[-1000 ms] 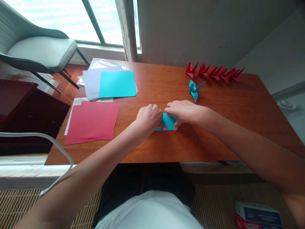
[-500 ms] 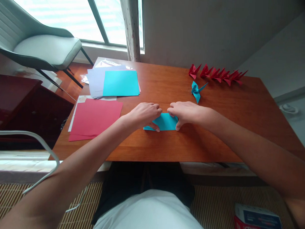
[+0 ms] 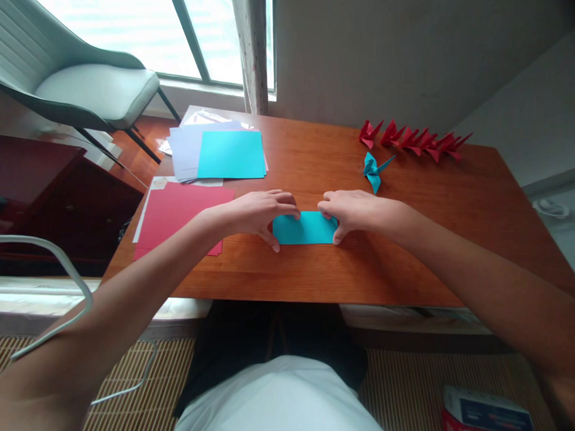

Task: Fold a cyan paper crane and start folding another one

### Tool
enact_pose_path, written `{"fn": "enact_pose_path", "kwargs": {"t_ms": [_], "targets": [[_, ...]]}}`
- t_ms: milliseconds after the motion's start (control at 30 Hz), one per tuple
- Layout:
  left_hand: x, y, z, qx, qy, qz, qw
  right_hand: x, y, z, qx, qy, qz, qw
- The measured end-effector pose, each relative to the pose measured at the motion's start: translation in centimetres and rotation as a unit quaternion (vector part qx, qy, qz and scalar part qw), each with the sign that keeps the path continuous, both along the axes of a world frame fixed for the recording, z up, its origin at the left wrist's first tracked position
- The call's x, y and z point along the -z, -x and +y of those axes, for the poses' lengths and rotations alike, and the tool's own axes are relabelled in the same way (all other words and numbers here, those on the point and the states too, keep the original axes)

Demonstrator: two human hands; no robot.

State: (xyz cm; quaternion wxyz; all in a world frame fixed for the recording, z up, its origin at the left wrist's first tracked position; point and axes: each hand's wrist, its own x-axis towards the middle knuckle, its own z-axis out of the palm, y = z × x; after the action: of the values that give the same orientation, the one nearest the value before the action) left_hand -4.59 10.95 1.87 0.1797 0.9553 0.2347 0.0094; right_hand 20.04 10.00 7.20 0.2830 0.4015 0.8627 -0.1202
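Note:
A sheet of blue paper [image 3: 310, 229], folded into a narrow rectangle, lies flat on the wooden table in front of me. At its left end is my left hand [image 3: 262, 213], thumb by the near corner and fingertips on the far edge. My right hand [image 3: 351, 213] holds the other end, its thumb at the near right corner and its curled fingers at the far edge. Behind my right hand stands a blue paper crane [image 3: 374, 171]. Several red paper cranes [image 3: 413, 139] form a row near the table's back edge.
Red paper sheets [image 3: 184, 202] lie on the left of the table, partly under my left forearm. Beyond them is a stack of blue paper [image 3: 232, 154] on pale lilac sheets [image 3: 185, 152]. A chair [image 3: 98, 92] stands by the window, and a white cable [image 3: 73, 274] crosses my left arm.
My left hand has slid left along the folded blue paper, uncovering more of its left part. My right hand keeps its place at the right end. The view has shifted slightly.

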Motion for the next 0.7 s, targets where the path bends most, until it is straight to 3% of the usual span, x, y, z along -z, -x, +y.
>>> {"fn": "enact_pose_path", "kwargs": {"t_ms": [200, 333, 433, 533, 700], "targets": [[-1.0, -0.1, -1.1, -0.012, -0.021, 0.016, 1.0, 0.4, -0.3, 0.2, 0.002, -0.007, 0.028, 1.0], [-2.1, -1.8, -5.3, -0.118, -0.108, 0.061, 0.985, 0.6, -1.7, -1.3, 0.034, -0.023, 0.09, 0.995], [-1.9, -3.6, -9.8, -0.178, -0.148, 0.097, 0.968, 1.3, -2.5, -4.2, 0.071, -0.101, 0.152, 0.981], [-0.9, -5.1, -13.3, -0.22, -0.148, 0.068, 0.962, 2.9, -1.9, -8.1, 0.079, -0.177, 0.178, 0.965], [0.8, -6.1, -15.6, -0.278, -0.138, 0.035, 0.95, 6.5, 0.4, -13.5, 0.079, -0.272, 0.243, 0.928]]}}
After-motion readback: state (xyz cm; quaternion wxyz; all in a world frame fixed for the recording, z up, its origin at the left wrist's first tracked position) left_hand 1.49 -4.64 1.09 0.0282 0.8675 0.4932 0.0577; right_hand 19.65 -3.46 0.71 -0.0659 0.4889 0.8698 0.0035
